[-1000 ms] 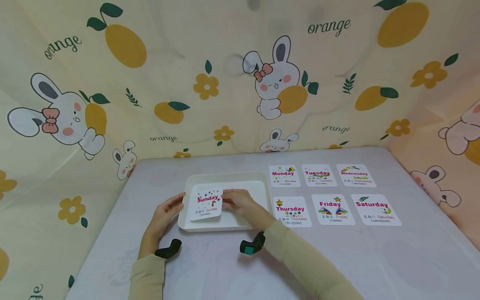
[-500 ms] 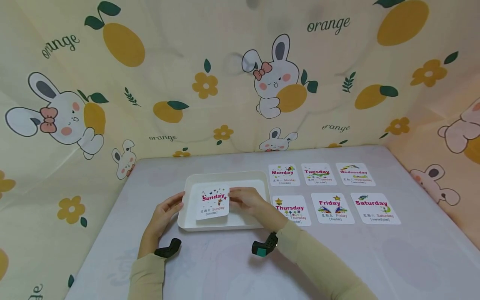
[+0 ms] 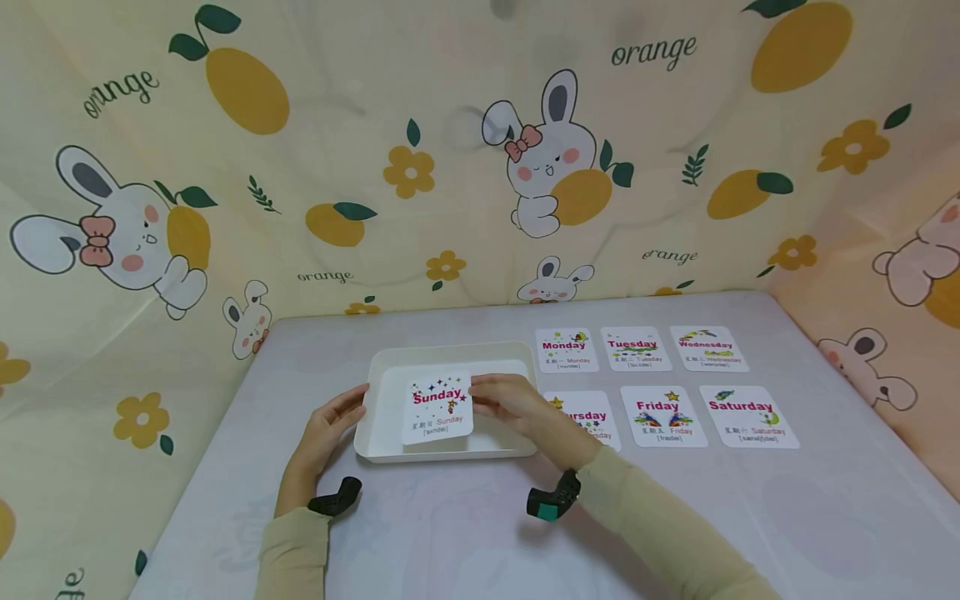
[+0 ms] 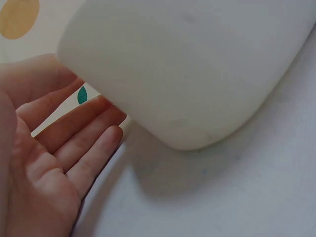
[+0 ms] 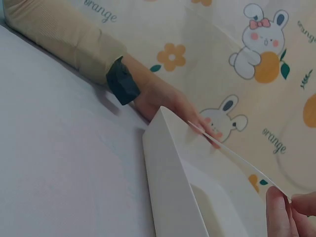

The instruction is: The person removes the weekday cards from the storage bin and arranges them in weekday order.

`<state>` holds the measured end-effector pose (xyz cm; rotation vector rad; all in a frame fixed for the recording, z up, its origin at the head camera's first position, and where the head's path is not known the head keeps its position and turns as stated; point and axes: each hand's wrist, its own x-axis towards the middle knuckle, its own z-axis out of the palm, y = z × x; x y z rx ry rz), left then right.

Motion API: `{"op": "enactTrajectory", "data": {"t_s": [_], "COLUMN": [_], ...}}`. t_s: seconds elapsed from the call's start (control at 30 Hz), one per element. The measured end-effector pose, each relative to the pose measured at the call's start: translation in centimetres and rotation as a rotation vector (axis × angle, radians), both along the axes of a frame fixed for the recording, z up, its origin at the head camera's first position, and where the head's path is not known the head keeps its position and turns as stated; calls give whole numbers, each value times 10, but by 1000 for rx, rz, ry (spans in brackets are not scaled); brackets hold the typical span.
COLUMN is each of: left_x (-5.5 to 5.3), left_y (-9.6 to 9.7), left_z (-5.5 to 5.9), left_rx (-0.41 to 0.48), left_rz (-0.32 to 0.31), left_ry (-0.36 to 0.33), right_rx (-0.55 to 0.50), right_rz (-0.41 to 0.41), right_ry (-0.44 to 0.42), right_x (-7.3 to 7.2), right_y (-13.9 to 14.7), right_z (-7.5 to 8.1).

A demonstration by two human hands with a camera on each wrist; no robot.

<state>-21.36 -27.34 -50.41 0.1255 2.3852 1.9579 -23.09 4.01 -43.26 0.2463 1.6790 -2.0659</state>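
Note:
The right hand (image 3: 521, 408) pinches the right edge of a white square Sunday card (image 3: 438, 408), which is tilted over a shallow white tray (image 3: 495, 442). Seen edge-on in the right wrist view, the card (image 5: 242, 160) is a thin line, its near end between the thumb and fingers (image 5: 279, 210). At the tray's left side is the left hand (image 3: 326, 429), fingertips right at the rim. Its fingers (image 4: 89, 153) look extended and slightly bent beside the tray's wall (image 4: 173, 84) in the left wrist view.
Two rows of cards lie right of the tray: Monday (image 3: 567, 350), Tuesday (image 3: 636, 348) and Wednesday (image 3: 708, 348) behind, Thursday (image 3: 585, 417), Friday (image 3: 663, 417) and Saturday (image 3: 748, 417) in front. The right forearm partly covers Thursday. A bunny-print cloth (image 3: 457, 208) hangs behind the pale table (image 3: 420, 542).
The right hand has moved to the right with the Sunday card, from the tray's left part toward its middle. The right forearm now hides more of the Thursday card. The left hand stays put.

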Motion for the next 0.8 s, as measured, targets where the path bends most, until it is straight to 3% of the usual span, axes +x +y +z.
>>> {"op": "enactTrajectory", "data": {"t_s": [0.3,0.5,0.8], "left_x": [-1,-2,-1], "left_y": [-2,-1,0], "left_z": [-2,-1,-1], "left_rx": [1,-5,5], "left_rz": [-21,-3,-4], "left_ry": [19,-14,-2], "right_rx": [14,38,78], "right_rz": [47,64,94], "right_ry": [19,20,24], "right_x": [7,12,22], "right_y": [16,25,37], "right_z": [3,3,6]}}
